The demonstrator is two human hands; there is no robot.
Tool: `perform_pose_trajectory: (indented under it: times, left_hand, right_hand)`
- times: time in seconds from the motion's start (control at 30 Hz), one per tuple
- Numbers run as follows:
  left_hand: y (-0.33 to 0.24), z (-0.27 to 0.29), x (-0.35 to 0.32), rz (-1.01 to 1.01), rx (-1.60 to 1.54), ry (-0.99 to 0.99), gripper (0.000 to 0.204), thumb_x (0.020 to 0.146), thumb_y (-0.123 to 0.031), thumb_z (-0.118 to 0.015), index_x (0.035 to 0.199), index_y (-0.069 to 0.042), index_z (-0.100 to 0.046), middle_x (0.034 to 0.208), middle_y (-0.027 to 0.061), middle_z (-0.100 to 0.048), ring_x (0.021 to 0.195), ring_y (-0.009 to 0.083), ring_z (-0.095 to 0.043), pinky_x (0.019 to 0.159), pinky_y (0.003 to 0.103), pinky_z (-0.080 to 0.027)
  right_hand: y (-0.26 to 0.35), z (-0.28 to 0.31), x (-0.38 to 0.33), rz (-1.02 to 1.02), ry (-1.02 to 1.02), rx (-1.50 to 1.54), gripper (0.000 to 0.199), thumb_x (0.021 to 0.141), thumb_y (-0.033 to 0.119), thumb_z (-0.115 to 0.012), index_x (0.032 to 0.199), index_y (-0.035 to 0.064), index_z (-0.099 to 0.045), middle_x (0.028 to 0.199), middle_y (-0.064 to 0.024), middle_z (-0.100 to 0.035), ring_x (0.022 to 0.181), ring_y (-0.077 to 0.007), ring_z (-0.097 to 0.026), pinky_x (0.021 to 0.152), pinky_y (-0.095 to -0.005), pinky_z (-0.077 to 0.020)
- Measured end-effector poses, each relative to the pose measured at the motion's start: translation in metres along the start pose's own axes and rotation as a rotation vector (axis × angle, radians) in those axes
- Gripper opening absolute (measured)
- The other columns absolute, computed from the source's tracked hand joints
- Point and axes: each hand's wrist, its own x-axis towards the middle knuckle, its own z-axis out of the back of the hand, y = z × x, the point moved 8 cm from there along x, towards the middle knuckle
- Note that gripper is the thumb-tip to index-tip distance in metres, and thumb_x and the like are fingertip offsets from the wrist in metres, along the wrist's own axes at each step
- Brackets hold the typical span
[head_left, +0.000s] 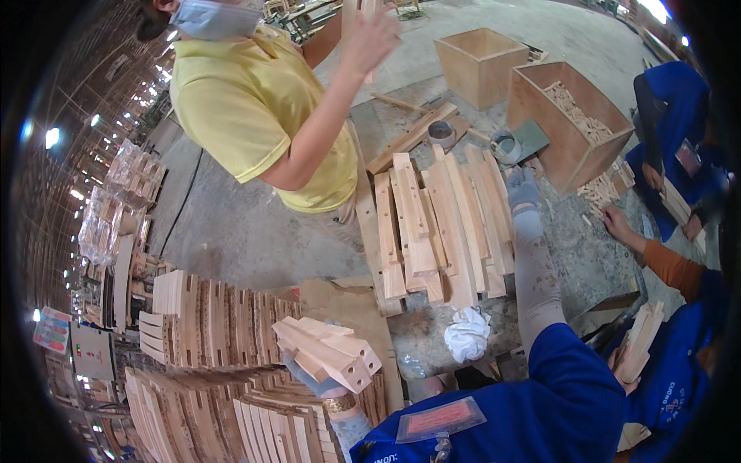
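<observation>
The left hand (pixel 312 376), in a grey glove, is closed around a bundle of short wooden pieces (pixel 330 351) and holds it just above the rows of stacked wooden slats (pixel 208 324) at the person's left. The bundle is several blocks gripped together, with their ends pointing to the right and a little down.

The right hand (pixel 523 187), also gloved, is stretched far forward over the worktable (pixel 571 255). It lies at the far end of the curved wooden parts (pixel 444 224) that rest side by side there. I cannot tell if its fingers are closed on a part or only resting on it.

A white rag (pixel 466 333) lies on the table near the person's body. Two rolls of tape (pixel 441 133) stand beyond the parts, and an open wooden box of small blocks (pixel 575 119) is at the far right. A person in a yellow shirt (pixel 255 108) stands close to the table with one hand raised.

In my judgement, the main risk is the bundle: one hand grips many loose blocks, so an outer one could slip out and fall on the stacked slats. The long reach of the right arm could also push the curved parts out of line.
</observation>
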Motion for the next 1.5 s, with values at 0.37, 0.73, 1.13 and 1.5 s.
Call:
perform_pose_trajectory:
  times: [0.37,0.73,1.13,1.5]
  left_hand:
    - [-0.016,0.033,0.008,-0.379,0.295,0.037,0.065,0.080,-0.055,-0.045,0.126,-0.010,-0.039,0.118,0.0127,-0.048,0.110,0.0307,-0.046,0.087,0.045,-0.044]
    - [-0.032,0.009,-0.019,-0.002,-0.235,0.104,0.052,0.080,-0.048,-0.047,0.114,-0.009,-0.046,0.113,0.0146,-0.050,0.103,0.0342,-0.050,0.091,0.047,-0.041]
    - [-0.058,0.025,-0.047,-0.021,-0.233,0.132,0.057,0.081,-0.052,-0.044,0.119,-0.010,-0.042,0.117,0.0168,-0.047,0.108,0.0377,-0.047,0.092,0.050,-0.040]
    - [-0.063,0.035,-0.045,-0.034,-0.324,0.160,0.050,0.083,-0.045,-0.045,0.118,-0.011,-0.042,0.110,0.0121,-0.051,0.105,0.0332,-0.049,0.090,0.050,-0.040]
  right_hand:
    - [0.079,-0.094,-0.135,-0.367,0.864,0.168,0.013,0.092,0.016,-0.046,0.089,0.0047,-0.051,0.072,-0.0011,-0.046,0.056,-0.0074,-0.036,0.048,-0.0192,-0.0333]
    - [0.060,-0.161,-0.500,0.272,0.692,-0.977,0.011,0.083,0.007,-0.050,0.078,-0.0028,-0.052,0.064,-0.0098,-0.057,0.049,-0.0100,-0.053,0.044,-0.0194,-0.0418]
    - [0.036,-0.167,-0.563,0.307,0.903,-1.134,0.006,0.076,-0.001,-0.061,0.079,-0.0042,-0.057,0.068,-0.0084,-0.060,0.056,-0.0118,-0.060,0.049,-0.0216,-0.0485]
    - [0.029,-0.173,-0.570,0.166,0.725,-1.111,0.006,0.078,0.001,-0.060,0.078,-0.0039,-0.057,0.063,-0.0095,-0.059,0.051,-0.0121,-0.057,0.045,-0.0214,-0.0460]
